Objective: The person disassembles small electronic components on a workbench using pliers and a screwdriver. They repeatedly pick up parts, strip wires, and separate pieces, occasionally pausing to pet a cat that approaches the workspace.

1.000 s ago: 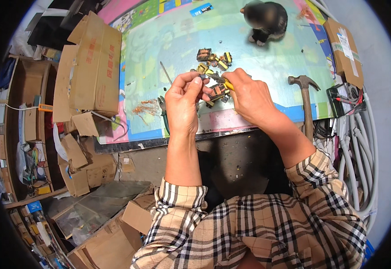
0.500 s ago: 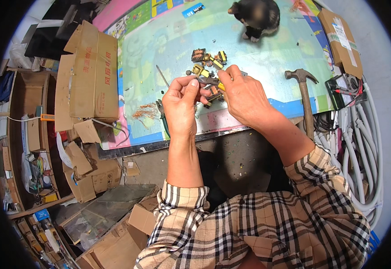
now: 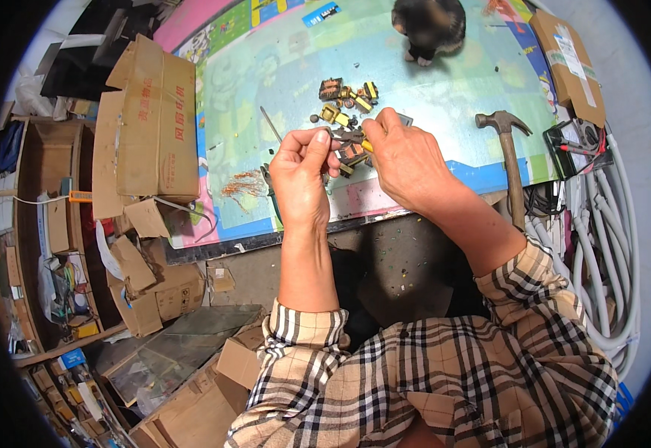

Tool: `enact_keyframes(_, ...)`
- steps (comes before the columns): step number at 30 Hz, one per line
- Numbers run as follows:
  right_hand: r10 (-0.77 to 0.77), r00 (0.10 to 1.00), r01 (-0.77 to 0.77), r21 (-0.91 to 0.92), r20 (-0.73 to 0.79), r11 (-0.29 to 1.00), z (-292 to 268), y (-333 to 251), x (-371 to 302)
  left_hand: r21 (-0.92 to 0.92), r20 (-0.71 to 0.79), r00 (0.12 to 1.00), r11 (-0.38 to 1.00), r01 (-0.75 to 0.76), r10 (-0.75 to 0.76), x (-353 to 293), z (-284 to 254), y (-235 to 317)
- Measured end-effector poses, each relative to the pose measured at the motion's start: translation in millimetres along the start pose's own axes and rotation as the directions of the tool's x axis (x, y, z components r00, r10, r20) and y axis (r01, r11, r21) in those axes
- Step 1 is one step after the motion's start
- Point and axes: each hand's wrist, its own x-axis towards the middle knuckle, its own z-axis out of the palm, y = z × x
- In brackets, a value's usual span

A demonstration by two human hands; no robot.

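Right hand [image 3: 409,163] around crosswise pliers [image 3: 353,137], jaws leftward

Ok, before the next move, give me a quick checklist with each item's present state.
1. Yellow-handled pliers gripped in the right hand: ok.
2. Left hand pinching a small dark part at the pliers' tips: ok.
3. Pliers' jaws closed on that part: cannot tell, too small and partly hidden.
4. Loose components clear of the working spot: not ok, several lie close around it.
5. Hammer apart from the right hand: ok, off to its right.
6. Cat away from both hands: ok, beyond them.
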Motion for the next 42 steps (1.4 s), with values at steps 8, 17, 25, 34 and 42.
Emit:
enact_keyframes(8, 0.035, 0.994, -0.052, 0.167, 0.103, 0.985, -8.4, -3.5, -1.9, -0.083, 0.071, 0.996, 0.995, 0.05, -0.044, 0.5, -4.5, 1.1)
enact_keyframes(17, 0.006, 0.993, -0.048, 0.361, 0.116, 0.932, -9.7, -7.6, -0.2, -0.393, 0.232, 0.972, 0.912, 0.118, -0.026, 6.2, -13.1, -7.6)
enact_keyframes(25, 0.037, 0.999, -0.042, 0.366, 0.02, 0.93, -13.2, -8.4, -2.8, -0.487, 0.226, 0.974, 0.862, 0.143, -0.035, 5.4, -10.1, -6.7)
enact_keyframes(34, 0.182, 0.975, -0.209, 0.241, 0.128, 0.948, -14.3, -12.6, -2.3, -0.052, 0.056, 0.972, 0.972, -0.227, 0.23, -5.1, 5.3, -1.6)
enact_keyframes(42, 0.164, 0.972, -0.206, 0.281, 0.166, 0.937, -16.6, -13.0, -2.5, 0.143, 0.03, 0.918, 0.907, -0.395, 0.395, -10.7, 14.5, -9.8)
